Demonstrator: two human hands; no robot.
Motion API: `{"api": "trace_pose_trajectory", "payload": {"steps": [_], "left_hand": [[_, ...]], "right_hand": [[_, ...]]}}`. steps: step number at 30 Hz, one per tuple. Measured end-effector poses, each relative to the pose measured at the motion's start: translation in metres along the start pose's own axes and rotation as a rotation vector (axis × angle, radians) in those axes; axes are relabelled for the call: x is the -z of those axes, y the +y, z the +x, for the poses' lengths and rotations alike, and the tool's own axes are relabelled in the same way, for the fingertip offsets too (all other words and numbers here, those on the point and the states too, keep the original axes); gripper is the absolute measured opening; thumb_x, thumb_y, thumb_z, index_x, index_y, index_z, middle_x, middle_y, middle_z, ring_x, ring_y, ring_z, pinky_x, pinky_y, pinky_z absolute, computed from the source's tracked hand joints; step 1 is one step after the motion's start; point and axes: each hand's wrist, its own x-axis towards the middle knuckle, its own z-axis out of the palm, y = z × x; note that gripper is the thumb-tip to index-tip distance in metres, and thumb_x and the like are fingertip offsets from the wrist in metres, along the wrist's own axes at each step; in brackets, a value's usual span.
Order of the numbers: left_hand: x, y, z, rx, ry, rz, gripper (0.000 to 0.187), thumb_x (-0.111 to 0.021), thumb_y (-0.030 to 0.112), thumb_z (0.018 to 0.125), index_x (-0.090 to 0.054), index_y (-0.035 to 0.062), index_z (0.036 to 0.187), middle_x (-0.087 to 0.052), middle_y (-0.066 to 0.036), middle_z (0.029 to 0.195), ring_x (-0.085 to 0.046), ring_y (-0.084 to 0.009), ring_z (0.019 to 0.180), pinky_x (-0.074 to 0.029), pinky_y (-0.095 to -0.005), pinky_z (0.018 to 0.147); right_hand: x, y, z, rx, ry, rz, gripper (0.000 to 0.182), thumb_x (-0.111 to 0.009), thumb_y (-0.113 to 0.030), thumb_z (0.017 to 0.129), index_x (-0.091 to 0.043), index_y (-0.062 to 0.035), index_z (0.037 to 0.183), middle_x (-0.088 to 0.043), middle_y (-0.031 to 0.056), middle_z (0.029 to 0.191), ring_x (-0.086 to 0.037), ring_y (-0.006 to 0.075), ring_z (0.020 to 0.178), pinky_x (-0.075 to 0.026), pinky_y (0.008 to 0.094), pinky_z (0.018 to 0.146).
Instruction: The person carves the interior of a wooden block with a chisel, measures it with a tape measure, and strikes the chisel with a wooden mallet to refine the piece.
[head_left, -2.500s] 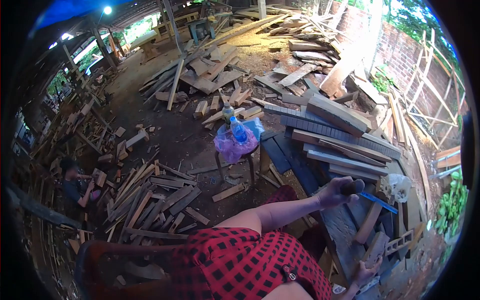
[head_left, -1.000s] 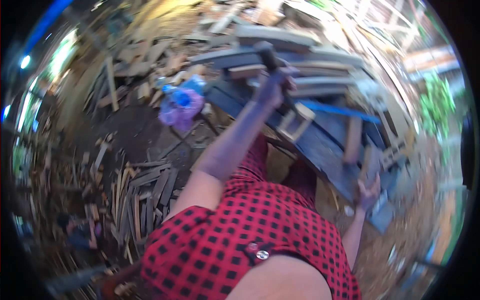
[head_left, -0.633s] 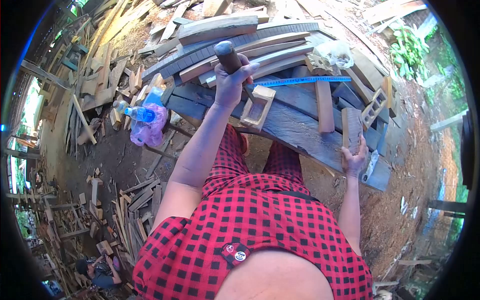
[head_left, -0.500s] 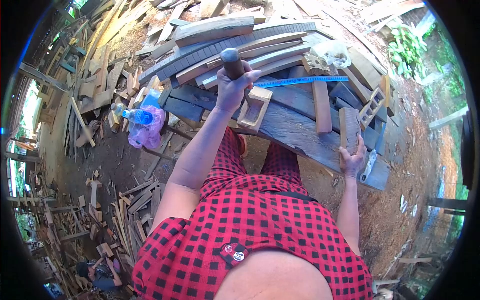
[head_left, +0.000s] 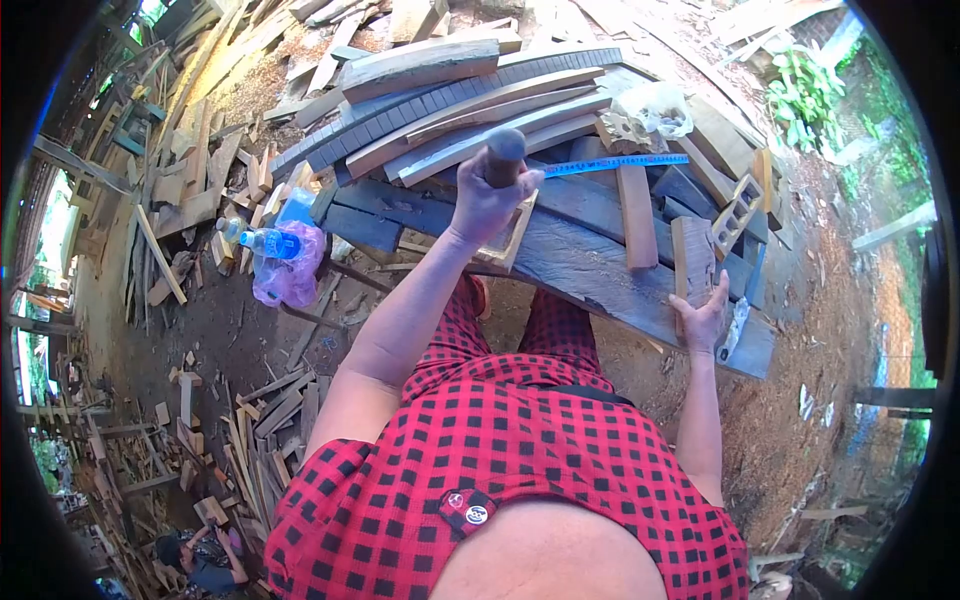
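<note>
Yard, littered with scrap wood (head_left: 275, 420): a person (head_left: 205, 570) at far left, bottles (head_left: 272, 243) by a pink bag (head_left: 292, 282), then a bench (head_left: 590, 255) of dark, rough-grained planks — stacked timbers (head_left: 450, 115) along its far side, blue tape (head_left: 620, 161) laid across — and leafy plants (head_left: 805, 100) at right. Left hand (head_left: 483, 205), closed round a dark, round-ended tool (head_left: 506, 152), upright above a pale, open wooden frame (head_left: 521, 232) on the bench, partly hidden; right hand (head_left: 703, 318), thumb and fingers spread against the near end of a brown, squared wood block (head_left: 694, 255), beside a slotted piece (head_left: 738, 217).
</note>
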Motion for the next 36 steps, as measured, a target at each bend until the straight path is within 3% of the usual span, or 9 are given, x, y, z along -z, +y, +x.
{"api": "trace_pose_trajectory", "payload": {"steps": [4, 6, 15, 16, 20, 26, 29, 32, 36], "left_hand": [[-0.004, -0.010, -0.003, -0.044, -0.044, 0.117, 0.019, -0.078, 0.006, 0.078, -0.062, 0.0057, 0.088, -0.059, 0.005, 0.078, -0.053, -0.0030, 0.068, -0.047, -0.0217, 0.062], [-0.007, -0.002, -0.002, -0.074, -0.060, 0.085, 0.020, -0.078, 0.005, 0.078, -0.062, 0.0054, 0.091, -0.059, 0.004, 0.080, -0.054, -0.0032, 0.072, -0.047, -0.0206, 0.063], [-0.006, 0.002, -0.002, 0.044, 0.021, 0.094, 0.018, -0.075, 0.001, 0.079, -0.062, 0.0036, 0.090, -0.060, 0.005, 0.077, -0.056, -0.0041, 0.068, -0.049, -0.0217, 0.063], [-0.007, 0.005, 0.000, 0.033, 0.014, 0.090, 0.018, -0.075, 0.001, 0.079, -0.062, 0.0036, 0.090, -0.060, 0.005, 0.077, -0.056, -0.0041, 0.068, -0.049, -0.0217, 0.063], [0.000, -0.002, -0.004, -0.008, -0.090, -0.069, 0.015, -0.071, -0.005, 0.079, -0.063, 0.0012, 0.091, -0.063, 0.002, 0.081, -0.058, -0.0065, 0.075, -0.048, -0.0232, 0.070], [-0.005, 0.010, -0.002, 0.007, 0.083, -0.130, 0.015, -0.071, -0.003, 0.079, -0.059, 0.0056, 0.080, -0.056, 0.005, 0.074, -0.052, -0.0048, 0.067, -0.043, -0.0234, 0.064], [-0.008, 0.014, -0.002, -0.081, 0.053, -0.114, 0.013, -0.072, -0.003, 0.079, -0.061, 0.0048, 0.082, -0.058, 0.004, 0.074, -0.054, -0.0045, 0.068, -0.045, -0.0231, 0.065], [0.001, 0.001, -0.004, 0.022, -0.024, -0.134, 0.012, -0.071, -0.004, 0.078, -0.063, 0.0046, 0.082, -0.060, 0.004, 0.076, -0.057, -0.0046, 0.071, -0.047, -0.0225, 0.068], [0.003, -0.006, -0.002, 0.040, 0.062, -0.133, 0.014, -0.073, -0.003, 0.076, -0.063, 0.0048, 0.082, -0.061, 0.003, 0.078, -0.057, -0.0052, 0.071, -0.048, -0.0227, 0.070]], "right_hand": [[0.015, -0.010, 0.021, -0.245, -0.282, -0.079, 0.082, -0.078, -0.024, 0.058, -0.050, 0.0068, 0.128, -0.057, 0.0238, 0.124, -0.056, 0.0338, 0.114, -0.044, 0.0404, 0.097], [0.040, -0.033, 0.045, -0.517, -0.462, 0.358, 0.081, -0.076, -0.021, 0.055, -0.052, 0.0075, 0.127, -0.061, 0.0205, 0.118, -0.060, 0.0276, 0.108, -0.046, 0.0348, 0.094], [0.124, -0.270, 0.075, 0.176, -0.363, 0.948, 0.088, -0.080, -0.014, 0.056, -0.041, -0.0050, 0.134, -0.060, 0.0106, 0.111, -0.061, 0.0226, 0.101, -0.047, 0.0333, 0.092], [0.097, -0.264, 0.079, 0.484, -0.264, 0.907, 0.089, -0.084, -0.021, 0.054, -0.045, -0.0076, 0.134, -0.058, 0.0105, 0.116, -0.058, 0.0223, 0.106, -0.046, 0.0374, 0.093], [0.081, -0.292, 0.095, 0.520, -0.744, 0.388, 0.083, -0.082, -0.021, 0.056, -0.048, -0.0030, 0.130, -0.061, 0.0086, 0.107, -0.059, 0.0167, 0.098, -0.047, 0.0314, 0.087], [0.133, -0.348, 0.084, 0.437, -0.519, 0.900, 0.079, -0.077, -0.017, 0.058, -0.049, 0.0006, 0.130, -0.061, 0.0126, 0.107, -0.061, 0.0189, 0.095, -0.049, 0.0287, 0.084], [0.086, -0.321, 0.088, 0.790, -0.385, 0.511, 0.077, -0.076, -0.019, 0.058, -0.050, 0.0012, 0.128, -0.063, 0.0163, 0.108, -0.064, 0.0237, 0.095, -0.052, 0.0330, 0.081], [0.108, -0.340, 0.102, 0.544, -0.755, 0.130, 0.072, -0.076, -0.022, 0.057, -0.055, 0.0011, 0.122, -0.064, 0.0176, 0.103, -0.065, 0.0242, 0.095, -0.053, 0.0351, 0.082], [0.117, -0.345, 0.097, 0.556, -0.564, 0.540, 0.072, -0.077, -0.023, 0.057, -0.055, 0.0009, 0.122, -0.064, 0.0155, 0.101, -0.064, 0.0203, 0.092, -0.052, 0.0329, 0.081]]}}
